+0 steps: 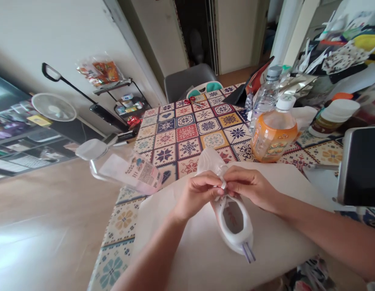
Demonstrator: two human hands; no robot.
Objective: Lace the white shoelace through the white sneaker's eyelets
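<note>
A white shoe [236, 238] rests on the white sheet, its opening toward me and a purple-striped tab at the heel. Over its laces, my left hand [201, 192] and my right hand [251, 186] meet, fingertips pinched. Between them shows a short white bit of shoelace [223, 185]. Both hands are closed on the lace, and fingers hide most of it. Beyond the hands, the pale, whitish toe end [210, 159] of the shoe sticks out.
White sheet [163, 242] covers the near patterned tablecloth [187, 133]. Transparent container [129, 169] leans at the left edge. To the right stand an orange-labelled bottle [274, 137], a water bottle [266, 93], a lidded jar [335, 115] and a dark-screened device [361, 165]. Red scissors [193, 101] lie farther back.
</note>
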